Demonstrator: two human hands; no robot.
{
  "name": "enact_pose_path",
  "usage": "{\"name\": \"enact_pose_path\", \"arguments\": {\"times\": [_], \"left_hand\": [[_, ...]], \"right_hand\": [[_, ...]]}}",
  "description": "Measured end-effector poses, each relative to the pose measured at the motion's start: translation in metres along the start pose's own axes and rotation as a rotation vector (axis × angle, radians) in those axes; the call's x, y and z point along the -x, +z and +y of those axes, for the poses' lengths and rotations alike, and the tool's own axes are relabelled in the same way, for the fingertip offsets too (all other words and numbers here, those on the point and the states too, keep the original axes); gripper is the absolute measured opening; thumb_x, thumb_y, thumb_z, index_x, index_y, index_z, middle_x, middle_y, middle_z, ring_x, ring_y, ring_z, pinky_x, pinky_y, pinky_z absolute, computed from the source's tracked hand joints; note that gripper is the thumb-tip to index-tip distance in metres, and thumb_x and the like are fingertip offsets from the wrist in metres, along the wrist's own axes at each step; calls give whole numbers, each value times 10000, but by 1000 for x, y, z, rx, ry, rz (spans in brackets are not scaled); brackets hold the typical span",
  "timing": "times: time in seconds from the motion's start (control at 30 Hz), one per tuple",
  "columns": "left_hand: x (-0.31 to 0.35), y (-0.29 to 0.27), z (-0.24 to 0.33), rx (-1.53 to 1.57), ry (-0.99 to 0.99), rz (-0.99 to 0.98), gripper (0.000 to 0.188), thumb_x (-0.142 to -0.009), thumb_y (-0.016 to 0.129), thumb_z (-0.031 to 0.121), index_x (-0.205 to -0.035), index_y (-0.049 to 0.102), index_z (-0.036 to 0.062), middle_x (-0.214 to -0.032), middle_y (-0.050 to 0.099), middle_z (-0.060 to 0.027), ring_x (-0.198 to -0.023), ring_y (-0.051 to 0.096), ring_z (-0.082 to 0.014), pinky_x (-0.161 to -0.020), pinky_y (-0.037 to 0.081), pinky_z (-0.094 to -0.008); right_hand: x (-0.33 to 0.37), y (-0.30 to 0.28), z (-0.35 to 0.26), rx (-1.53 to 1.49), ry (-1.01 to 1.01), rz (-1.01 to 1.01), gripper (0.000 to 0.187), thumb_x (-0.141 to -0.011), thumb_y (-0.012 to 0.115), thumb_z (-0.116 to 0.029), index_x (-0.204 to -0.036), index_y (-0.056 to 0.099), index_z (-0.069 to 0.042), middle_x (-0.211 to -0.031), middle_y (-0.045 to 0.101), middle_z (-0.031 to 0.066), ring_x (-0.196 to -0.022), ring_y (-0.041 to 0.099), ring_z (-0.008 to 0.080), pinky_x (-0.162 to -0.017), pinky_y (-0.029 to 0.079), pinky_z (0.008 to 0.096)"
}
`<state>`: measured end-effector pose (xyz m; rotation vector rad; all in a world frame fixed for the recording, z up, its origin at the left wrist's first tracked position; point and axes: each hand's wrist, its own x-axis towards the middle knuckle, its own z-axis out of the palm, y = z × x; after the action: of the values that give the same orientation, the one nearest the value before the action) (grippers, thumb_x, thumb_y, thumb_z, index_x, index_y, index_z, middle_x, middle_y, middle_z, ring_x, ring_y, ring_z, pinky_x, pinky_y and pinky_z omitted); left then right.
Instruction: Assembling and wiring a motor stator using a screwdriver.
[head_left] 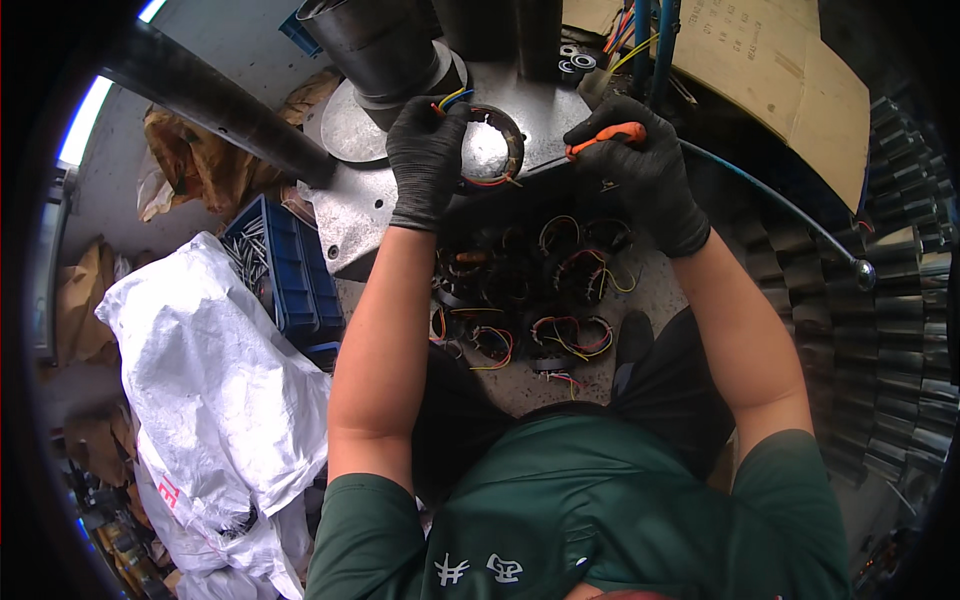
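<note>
My left hand (426, 165), in a dark knit glove, is closed on the left side of a motor stator ring (515, 142), held upright over the metal plate. Yellow, blue and red wires (452, 98) stick up past its fingers. In my right hand (645, 185), gloved alike, is a screwdriver (622, 132) with an orange handle. The screwdriver's thin shaft points left toward the ring; whether its tip touches the ring I cannot tell. On the floor below my hands lie several more stators (572, 335) with coloured wire leads.
The metal plate (352, 222) carries a steel cylinder (375, 50) and several small bearings (578, 62). Blue bins (300, 262) and a white sack (215, 370) stand left. A lever with a ball end (864, 274), stacked metal parts (890, 330) and cardboard (770, 85) are on the right.
</note>
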<state>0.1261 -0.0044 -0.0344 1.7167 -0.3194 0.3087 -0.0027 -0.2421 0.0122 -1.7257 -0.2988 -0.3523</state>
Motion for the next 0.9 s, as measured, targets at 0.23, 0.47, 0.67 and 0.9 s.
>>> {"name": "enact_pose_path", "arguments": {"times": [0.23, 0.47, 0.67, 0.9], "left_hand": [[-3, -1, -3, -102, 52, 4, 216, -942, 803, 192, -1000, 735, -5, -858, 744, -51, -787, 638, -103, -741, 517, -296], [-7, -6, -21, -79, 56, 68, 236, -975, 757, 221, -1024, 740, -10, -915, 748, -70, -802, 651, -118, -750, 528, -306], [4, -16, -41, -99, -317, -55, 413, -1039, 637, 369, -1047, 707, -38, -925, 751, -210, -853, 724, -363, -784, 535, -451], [14, -15, -9, -870, 165, 29, 390, -1040, 588, 367, -1049, 706, -5, -973, 717, -256, -960, 685, -448, -870, 520, -531]], "right_hand": [[5, 23, -5, -37, -81, 151, 176, -880, 755, 3, -1047, 706, -25, -941, 766, 64, -875, 713, 111, -794, 579, 271], [7, 31, 19, 119, -165, 174, 220, -876, 781, -23, -1081, 701, -21, -999, 769, 84, -922, 724, 124, -830, 588, 287], [10, 37, 35, -19, -80, 158, 202, -892, 793, -74, -1069, 709, -23, -1040, 760, 91, -923, 701, 121, -846, 579, 303], [18, 38, 48, 53, -81, 143, 208, -915, 780, -103, -1102, 729, -26, -1050, 758, 84, -927, 687, 110, -833, 571, 292]]}}
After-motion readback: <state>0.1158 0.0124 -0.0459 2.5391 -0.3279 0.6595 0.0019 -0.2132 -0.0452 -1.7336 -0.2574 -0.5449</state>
